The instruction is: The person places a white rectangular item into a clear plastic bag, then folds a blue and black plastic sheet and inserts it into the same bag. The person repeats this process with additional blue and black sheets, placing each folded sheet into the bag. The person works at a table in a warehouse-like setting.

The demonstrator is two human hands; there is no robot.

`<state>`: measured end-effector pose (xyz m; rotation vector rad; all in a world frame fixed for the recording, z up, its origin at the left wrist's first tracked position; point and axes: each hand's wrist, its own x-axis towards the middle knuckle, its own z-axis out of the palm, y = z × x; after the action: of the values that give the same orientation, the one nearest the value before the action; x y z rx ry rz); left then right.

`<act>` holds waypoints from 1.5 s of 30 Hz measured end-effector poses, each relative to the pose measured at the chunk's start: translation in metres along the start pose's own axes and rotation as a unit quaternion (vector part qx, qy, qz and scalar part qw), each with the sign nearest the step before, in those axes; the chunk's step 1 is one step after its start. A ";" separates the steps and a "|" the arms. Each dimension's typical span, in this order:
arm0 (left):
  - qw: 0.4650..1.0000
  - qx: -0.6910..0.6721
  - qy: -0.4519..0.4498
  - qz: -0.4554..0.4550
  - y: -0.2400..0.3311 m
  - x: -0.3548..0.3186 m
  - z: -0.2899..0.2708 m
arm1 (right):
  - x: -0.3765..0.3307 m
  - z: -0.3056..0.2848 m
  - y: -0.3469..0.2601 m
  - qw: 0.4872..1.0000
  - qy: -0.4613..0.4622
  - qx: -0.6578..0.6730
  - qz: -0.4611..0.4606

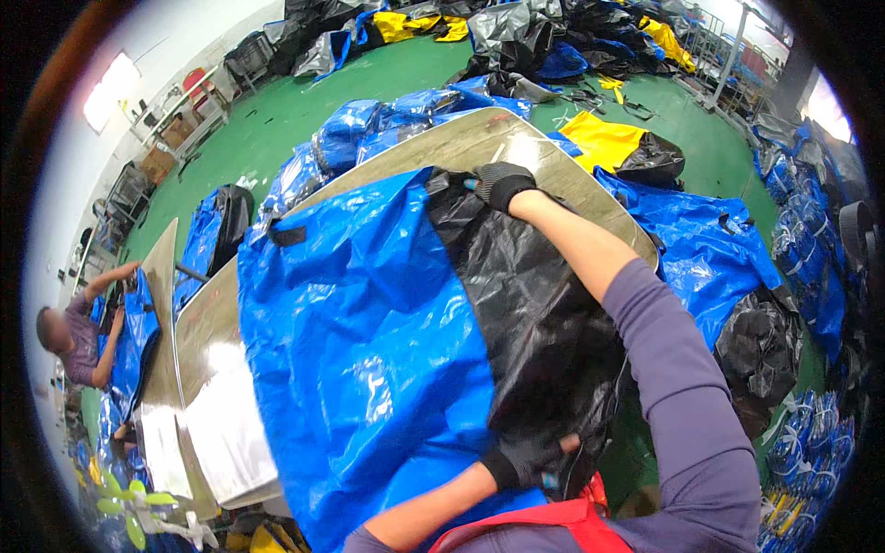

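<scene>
A large blue-and-black bag (369,341) of shiny coated fabric lies spread in front of me, its blue part left and its black part right. My right hand (505,184), in a dark glove, reaches to the far edge of the black part, fingers closed on the material there. Low and close to my body, my left hand (530,461), also gloved, has its fingers curled on the near end of the black part. Folds of fabric partly hide the fingertips of both hands. A small black patch (289,236) shows near the bag's far left corner.
Under the bag is a wood-patterned table (544,152); white sheets (226,433) lie on its left. Blue bundles (369,129) stand beyond it, and another blue-and-black bag (701,258) lies at the right. At far left a person (88,336) handles blue material. A green fan (136,507) stands lower left.
</scene>
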<state>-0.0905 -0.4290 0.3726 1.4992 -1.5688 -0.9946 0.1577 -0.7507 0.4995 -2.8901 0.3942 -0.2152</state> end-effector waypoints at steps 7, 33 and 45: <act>0.971 0.214 0.018 0.106 0.039 -0.007 -0.047 | 0.050 -0.029 0.008 0.989 0.107 0.091 -0.039; 0.863 0.431 0.230 0.132 0.001 0.111 -0.170 | -0.245 -0.001 0.147 0.694 -0.010 0.716 0.067; 0.950 0.266 0.160 0.030 -0.031 0.134 -0.148 | -0.224 0.007 0.047 0.891 -0.029 0.439 0.113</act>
<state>0.0498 -0.5700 0.4079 1.8453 -1.7019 -0.2680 -0.0662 -0.7310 0.4557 -1.9359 0.4641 -0.1973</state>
